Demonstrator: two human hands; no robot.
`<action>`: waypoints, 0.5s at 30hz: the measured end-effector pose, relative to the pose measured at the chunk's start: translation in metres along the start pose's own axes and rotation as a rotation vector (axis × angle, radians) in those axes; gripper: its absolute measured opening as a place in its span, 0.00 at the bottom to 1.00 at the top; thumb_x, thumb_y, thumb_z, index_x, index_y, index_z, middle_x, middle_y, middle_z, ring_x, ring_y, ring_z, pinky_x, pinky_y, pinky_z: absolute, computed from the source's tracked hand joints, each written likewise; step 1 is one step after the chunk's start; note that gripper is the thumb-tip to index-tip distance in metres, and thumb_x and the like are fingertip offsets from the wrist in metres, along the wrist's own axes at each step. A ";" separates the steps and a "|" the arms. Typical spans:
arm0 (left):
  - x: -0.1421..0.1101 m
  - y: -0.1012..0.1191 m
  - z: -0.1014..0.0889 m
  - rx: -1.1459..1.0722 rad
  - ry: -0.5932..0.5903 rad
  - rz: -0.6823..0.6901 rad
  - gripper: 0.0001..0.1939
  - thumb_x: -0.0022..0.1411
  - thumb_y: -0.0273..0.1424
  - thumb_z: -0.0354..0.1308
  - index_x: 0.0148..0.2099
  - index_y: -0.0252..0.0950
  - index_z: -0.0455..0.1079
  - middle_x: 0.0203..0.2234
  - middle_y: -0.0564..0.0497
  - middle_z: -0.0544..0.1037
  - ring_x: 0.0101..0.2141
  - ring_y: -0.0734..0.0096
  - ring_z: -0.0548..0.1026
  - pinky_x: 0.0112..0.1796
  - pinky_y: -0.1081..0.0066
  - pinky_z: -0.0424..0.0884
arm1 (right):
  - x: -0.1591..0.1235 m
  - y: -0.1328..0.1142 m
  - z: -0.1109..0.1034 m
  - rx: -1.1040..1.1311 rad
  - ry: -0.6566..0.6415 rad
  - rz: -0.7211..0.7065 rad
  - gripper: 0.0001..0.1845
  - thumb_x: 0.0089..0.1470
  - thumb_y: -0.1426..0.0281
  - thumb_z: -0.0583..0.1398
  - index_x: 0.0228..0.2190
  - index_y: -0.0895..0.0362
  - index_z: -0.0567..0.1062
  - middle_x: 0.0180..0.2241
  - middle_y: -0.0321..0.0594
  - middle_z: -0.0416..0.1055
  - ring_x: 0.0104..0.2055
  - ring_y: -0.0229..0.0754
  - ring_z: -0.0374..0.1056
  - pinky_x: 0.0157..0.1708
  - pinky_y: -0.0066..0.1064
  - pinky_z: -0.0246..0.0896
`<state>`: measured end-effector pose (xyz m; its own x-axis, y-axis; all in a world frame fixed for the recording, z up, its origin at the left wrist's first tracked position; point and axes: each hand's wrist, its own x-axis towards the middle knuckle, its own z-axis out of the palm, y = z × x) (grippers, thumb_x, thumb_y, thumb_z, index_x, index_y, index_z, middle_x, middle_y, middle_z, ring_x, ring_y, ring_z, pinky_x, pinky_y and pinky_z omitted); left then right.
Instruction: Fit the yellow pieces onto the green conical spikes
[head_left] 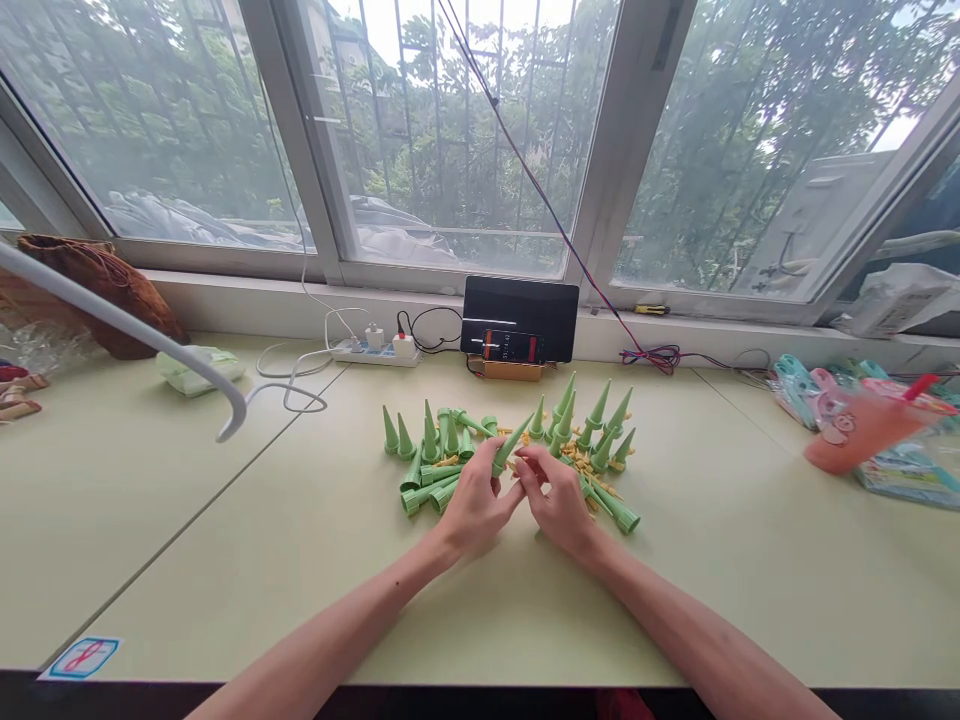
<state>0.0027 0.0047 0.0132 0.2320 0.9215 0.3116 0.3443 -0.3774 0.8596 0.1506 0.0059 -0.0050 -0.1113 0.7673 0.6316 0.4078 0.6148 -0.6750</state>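
Observation:
My left hand is closed round a green plastic cone-shaped spike, its point tilted up and to the right. Close beside it, my right hand has its fingers pinched together near the wide end of that spike. Whatever the right fingertips hold is too small and hidden to make out. Around both hands lie more green spikes, some on their sides and several standing point up, like the upright spikes at the right. Small yellow plastic pieces are scattered among them, partly hidden by my right hand.
Behind the spikes a dark tablet and a phone lean near the window. A power strip with cables stands left of them. An orange-red cup with a straw is at the right, and a white curved bar crosses the left side.

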 end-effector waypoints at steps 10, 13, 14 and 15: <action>0.000 0.004 -0.001 0.037 -0.001 0.035 0.20 0.60 0.34 0.58 0.54 0.37 0.65 0.30 0.55 0.69 0.21 0.80 0.59 0.24 0.74 0.59 | 0.000 -0.001 0.000 -0.001 0.033 -0.006 0.12 0.67 0.65 0.53 0.38 0.55 0.74 0.33 0.41 0.77 0.30 0.41 0.73 0.33 0.31 0.70; 0.000 0.005 -0.001 0.062 -0.008 0.048 0.20 0.60 0.32 0.58 0.54 0.36 0.65 0.30 0.54 0.69 0.22 0.79 0.60 0.25 0.74 0.60 | 0.000 -0.001 0.000 -0.002 0.034 0.005 0.12 0.67 0.64 0.53 0.38 0.55 0.74 0.33 0.41 0.77 0.30 0.41 0.73 0.32 0.31 0.69; 0.000 0.005 -0.001 0.071 -0.007 0.052 0.20 0.60 0.32 0.57 0.54 0.36 0.65 0.30 0.54 0.69 0.22 0.78 0.61 0.25 0.74 0.60 | 0.000 0.000 0.000 -0.002 0.032 0.009 0.12 0.67 0.64 0.53 0.37 0.55 0.74 0.32 0.41 0.77 0.30 0.41 0.72 0.32 0.31 0.69; 0.000 0.005 -0.001 0.079 -0.007 0.057 0.20 0.60 0.32 0.57 0.54 0.36 0.65 0.31 0.53 0.69 0.22 0.78 0.61 0.25 0.74 0.61 | 0.000 0.000 0.000 0.000 0.031 0.012 0.12 0.67 0.64 0.53 0.37 0.55 0.74 0.32 0.41 0.76 0.30 0.41 0.72 0.32 0.31 0.69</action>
<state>0.0034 0.0027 0.0180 0.2594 0.8976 0.3564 0.4007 -0.4358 0.8059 0.1503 0.0060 -0.0046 -0.0786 0.7685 0.6351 0.4090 0.6058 -0.6825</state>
